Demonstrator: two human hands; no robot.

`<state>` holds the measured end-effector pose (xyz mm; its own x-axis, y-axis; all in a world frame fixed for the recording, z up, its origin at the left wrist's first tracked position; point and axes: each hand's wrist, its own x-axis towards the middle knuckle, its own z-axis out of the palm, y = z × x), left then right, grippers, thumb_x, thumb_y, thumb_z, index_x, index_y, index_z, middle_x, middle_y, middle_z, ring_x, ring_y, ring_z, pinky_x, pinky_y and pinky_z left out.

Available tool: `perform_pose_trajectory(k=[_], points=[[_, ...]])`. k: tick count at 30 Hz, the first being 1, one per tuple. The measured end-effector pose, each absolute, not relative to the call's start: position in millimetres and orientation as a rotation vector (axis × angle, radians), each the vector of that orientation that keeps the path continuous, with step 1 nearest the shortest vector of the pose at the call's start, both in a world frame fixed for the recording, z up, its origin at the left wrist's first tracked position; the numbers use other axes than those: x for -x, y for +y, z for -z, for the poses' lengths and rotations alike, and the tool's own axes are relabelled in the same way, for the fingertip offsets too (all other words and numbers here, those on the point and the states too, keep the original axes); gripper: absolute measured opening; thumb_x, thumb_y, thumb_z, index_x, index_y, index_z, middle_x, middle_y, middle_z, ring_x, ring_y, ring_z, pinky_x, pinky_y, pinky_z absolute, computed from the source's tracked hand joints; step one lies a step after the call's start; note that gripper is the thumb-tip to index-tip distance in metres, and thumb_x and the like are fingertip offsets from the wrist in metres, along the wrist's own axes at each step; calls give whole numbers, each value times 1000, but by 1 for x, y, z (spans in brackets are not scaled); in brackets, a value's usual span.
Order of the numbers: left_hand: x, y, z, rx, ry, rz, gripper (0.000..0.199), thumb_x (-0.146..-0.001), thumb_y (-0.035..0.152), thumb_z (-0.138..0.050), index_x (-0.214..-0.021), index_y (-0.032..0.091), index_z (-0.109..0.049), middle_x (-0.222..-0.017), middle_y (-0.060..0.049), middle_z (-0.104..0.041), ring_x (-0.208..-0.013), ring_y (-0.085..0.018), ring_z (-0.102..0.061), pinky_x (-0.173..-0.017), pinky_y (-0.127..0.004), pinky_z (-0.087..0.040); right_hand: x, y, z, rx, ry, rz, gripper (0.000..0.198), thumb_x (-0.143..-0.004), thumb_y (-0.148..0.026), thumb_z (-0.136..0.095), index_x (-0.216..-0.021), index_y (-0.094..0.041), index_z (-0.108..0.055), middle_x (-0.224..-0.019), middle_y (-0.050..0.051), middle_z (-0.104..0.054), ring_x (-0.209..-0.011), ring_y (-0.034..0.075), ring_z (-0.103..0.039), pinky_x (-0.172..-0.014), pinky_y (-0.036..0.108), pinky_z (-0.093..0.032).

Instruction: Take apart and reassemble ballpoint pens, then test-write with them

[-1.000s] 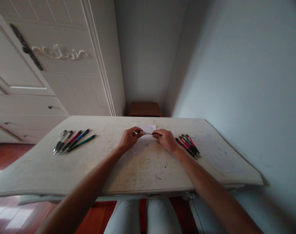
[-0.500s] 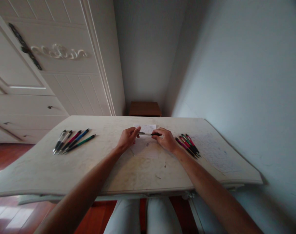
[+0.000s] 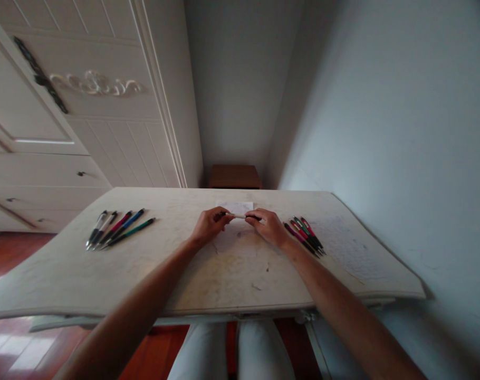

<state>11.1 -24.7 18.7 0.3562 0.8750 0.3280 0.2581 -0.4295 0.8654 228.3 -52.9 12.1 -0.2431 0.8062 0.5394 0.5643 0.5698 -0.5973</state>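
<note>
A white and black pen point(image 3: 239, 216) lies level between my two hands, above a sheet of paper point(image 3: 236, 240) at the middle of the table. Its left end is pinched by the closed fingers of my left hand point(image 3: 211, 224). My right hand point(image 3: 267, 224) grips the black right end, fingers closed around it. To the right of that hand lies a group of pens point(image 3: 305, 237) in purple, red and green with black grips. Farther left, another group of pens point(image 3: 119, 229) in white, red, blue and green is fanned out.
The white table point(image 3: 176, 285) has a worn top. A sheet with handwriting point(image 3: 348, 250) lies at its right side. Behind stands a small brown wooden piece of furniture point(image 3: 234, 176). A white wardrobe point(image 3: 105, 105) is at left, a pale wall point(image 3: 402, 132) at right.
My left hand's fingers have shifted slightly right along the pen and now cover more of its left end. My right hand stays nearly in place; the pen groups have not moved.
</note>
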Motion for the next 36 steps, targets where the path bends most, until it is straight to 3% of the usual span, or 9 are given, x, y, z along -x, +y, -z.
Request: perform_pose_trajectory(k=[8,13,16,18,20,24,27,32,36], points=[[-10,-32,-23,-1902,1176,-964,57,-85,65,-48,-54,17,-54,-39,3,-48,-37,-9,-45,-43,-20,-32,-226,-58,-18,1081,-2013,-304,10,-87,-21,-64,-89,-20,-74,-87,6,-73,-84,19,-66,-79,31,-49],[-9,-30,-22,-1846,1222,-999,64,-86,67,-43,-52,16,-55,-37,1,-46,-35,-9,-44,-40,-21,-31,-225,-59,-19,1052,-2002,-292,10,-87,-21,-64,-88,-20,-74,-87,6,-72,-82,19,-66,-78,30,-49],[-10,-29,-23,-1794,1097,-1090,56,-86,64,-47,-78,13,-67,-58,-1,-61,-42,-10,-52,-43,-21,-38,-225,-59,-19,1050,-2006,-282,9,-86,-20,-65,-87,-18,-74,-86,7,-72,-81,19,-66,-77,29,-49],[-10,-28,-24,-1760,987,-1138,53,-80,59,-60,-107,14,-64,-82,-4,-68,-50,-10,-59,-47,-22,-45,-225,-59,-19,1059,-2011,-277,9,-86,-19,-65,-86,-17,-74,-84,7,-72,-79,18,-65,-76,28,-48],[-11,-27,-24,-1738,938,-1148,59,-73,53,-71,-116,15,-59,-91,-6,-68,-55,-11,-62,-50,-23,-48,-226,-58,-19,1080,-2011,-274,10,-86,-18,-64,-86,-17,-74,-83,6,-71,-77,18,-65,-74,28,-47],[-13,-26,-23,-1791,981,-1102,40,-70,49,-72,-90,14,-67,-73,-4,-67,-51,-12,-59,-50,-23,-47,-226,-57,-18,1108,-2016,-274,14,-89,-21,-60,-85,-18,-74,-81,5,-71,-76,17,-64,-72,27,-47],[-13,-27,-23,-1855,1043,-1088,37,-76,51,-65,-84,15,-68,-62,-1,-63,-47,-11,-55,-49,-22,-44,-227,-57,-18,1091,-2012,-278,15,-89,-23,-60,-86,-19,-74,-83,5,-72,-78,18,-65,-74,28,-47],[-10,-27,-20,-1940,1223,-1036,57,-88,62,-42,-63,15,-63,-41,2,-47,-40,-11,-46,-44,-22,-34,-226,-58,-20,1052,-2010,-291,14,-88,-23,-61,-87,-19,-74,-85,6,-72,-80,19,-65,-77,30,-49],[-9,-26,-18,-1908,1301,-996,63,-88,67,-38,-56,16,-58,-38,2,-45,-37,-11,-45,-42,-22,-31,-225,-59,-20,1050,-2015,-318,13,-87,-24,-61,-88,-20,-74,-86,6,-72,-80,18,-66,-77,30,-49]])
